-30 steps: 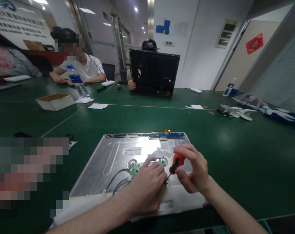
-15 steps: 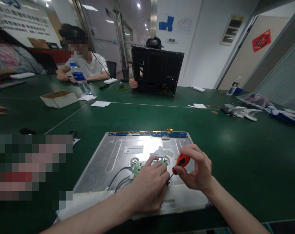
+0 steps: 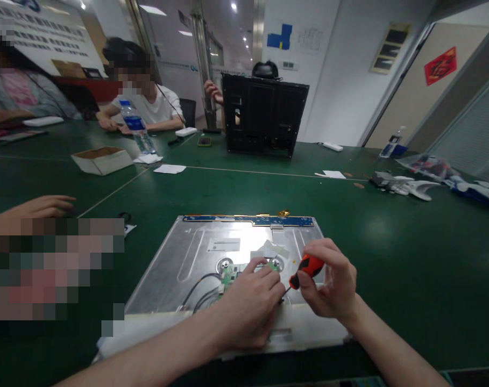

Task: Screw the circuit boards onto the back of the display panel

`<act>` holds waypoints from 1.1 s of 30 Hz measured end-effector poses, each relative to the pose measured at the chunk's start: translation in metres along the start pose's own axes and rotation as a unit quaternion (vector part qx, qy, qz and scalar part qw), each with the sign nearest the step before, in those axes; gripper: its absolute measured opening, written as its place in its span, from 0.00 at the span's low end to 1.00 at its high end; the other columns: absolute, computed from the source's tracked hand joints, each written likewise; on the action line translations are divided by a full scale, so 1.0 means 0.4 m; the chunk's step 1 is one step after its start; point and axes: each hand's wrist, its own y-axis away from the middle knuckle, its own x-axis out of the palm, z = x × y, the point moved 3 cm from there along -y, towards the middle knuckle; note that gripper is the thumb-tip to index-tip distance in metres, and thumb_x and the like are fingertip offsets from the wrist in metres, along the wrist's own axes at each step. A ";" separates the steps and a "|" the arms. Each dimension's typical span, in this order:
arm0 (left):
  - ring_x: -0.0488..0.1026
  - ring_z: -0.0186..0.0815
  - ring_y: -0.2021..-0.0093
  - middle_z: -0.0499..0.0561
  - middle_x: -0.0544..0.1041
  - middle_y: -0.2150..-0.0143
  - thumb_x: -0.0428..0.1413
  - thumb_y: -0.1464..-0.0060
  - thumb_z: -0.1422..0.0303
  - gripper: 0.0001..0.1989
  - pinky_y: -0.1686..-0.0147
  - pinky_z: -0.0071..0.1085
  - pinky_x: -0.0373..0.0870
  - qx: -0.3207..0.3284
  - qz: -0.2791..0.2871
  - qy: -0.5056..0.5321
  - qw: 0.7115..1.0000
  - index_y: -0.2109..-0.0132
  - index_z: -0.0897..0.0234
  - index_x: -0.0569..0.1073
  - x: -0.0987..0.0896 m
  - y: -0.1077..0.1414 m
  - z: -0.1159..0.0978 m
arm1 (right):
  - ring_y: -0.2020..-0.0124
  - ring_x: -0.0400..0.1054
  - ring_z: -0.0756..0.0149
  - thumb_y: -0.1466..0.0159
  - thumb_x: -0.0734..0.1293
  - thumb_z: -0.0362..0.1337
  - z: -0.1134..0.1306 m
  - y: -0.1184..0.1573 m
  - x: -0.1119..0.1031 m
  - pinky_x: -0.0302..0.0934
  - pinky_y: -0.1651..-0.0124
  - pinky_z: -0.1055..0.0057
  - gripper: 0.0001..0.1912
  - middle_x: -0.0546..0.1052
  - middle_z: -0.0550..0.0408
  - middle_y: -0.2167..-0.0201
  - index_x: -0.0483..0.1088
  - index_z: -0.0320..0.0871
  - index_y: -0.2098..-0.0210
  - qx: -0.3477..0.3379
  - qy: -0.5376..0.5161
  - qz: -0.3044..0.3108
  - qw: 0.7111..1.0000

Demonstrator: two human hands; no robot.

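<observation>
A bare metal display panel [image 3: 167, 287] lies flat on the green table, with a blue circuit strip [image 3: 224, 220] along its far edge. My right hand [image 3: 333, 279] grips the red and black handle of a screwdriver [image 3: 307, 266] between thumb and fingers. Its thin shaft slants down leftward to my left hand's fingertips, where the tip is hidden. My left hand [image 3: 258, 301] rests on the panel over a green circuit board [image 3: 228, 273], fingers curled. What those fingers pinch, if anything, is hidden. Dark cables [image 3: 202, 279] run from the board's left side.
Across the table a person holds up a black monitor housing [image 3: 264, 115]. Left of it are a water bottle [image 3: 137, 126] and an open cardboard box [image 3: 103, 161]. Gloves [image 3: 403, 185] lie at the right. Another person's hand [image 3: 46, 206] reaches in from the left, beside a blurred-out area.
The screwdriver handle has tilted and shifted slightly right in my right hand. My left hand stays over the board. A neighbour's hand at the left has reached further in.
</observation>
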 end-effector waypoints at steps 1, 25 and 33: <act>0.74 0.43 0.58 0.54 0.78 0.59 0.57 0.48 0.71 0.10 0.41 0.45 0.57 0.003 -0.001 0.001 1.000 0.57 0.66 0.73 0.000 0.000 0.000 | 0.73 0.68 0.65 0.41 0.64 0.30 0.000 0.000 0.000 0.66 0.72 0.68 0.23 0.73 0.55 0.70 0.63 0.44 0.46 -0.001 0.000 0.001 1.000; 0.73 0.43 0.61 0.55 0.77 0.62 0.54 0.45 0.71 0.04 0.45 0.47 0.60 -0.006 -0.033 0.025 0.999 0.63 0.65 0.73 0.000 -0.005 0.007 | 0.68 0.74 0.61 0.34 0.61 0.35 0.021 -0.014 -0.008 0.71 0.69 0.67 0.22 0.76 0.48 0.65 0.63 0.38 0.41 -0.033 -0.024 0.048 0.998; 0.73 0.43 0.58 0.55 0.77 0.61 0.54 0.46 0.73 0.06 0.43 0.46 0.58 -0.007 -0.024 0.037 0.999 0.60 0.66 0.73 -0.002 -0.003 0.007 | 0.75 0.68 0.69 0.35 0.64 0.31 0.021 -0.011 0.001 0.65 0.75 0.75 0.23 0.73 0.58 0.72 0.62 0.42 0.40 -0.045 -0.004 0.020 0.999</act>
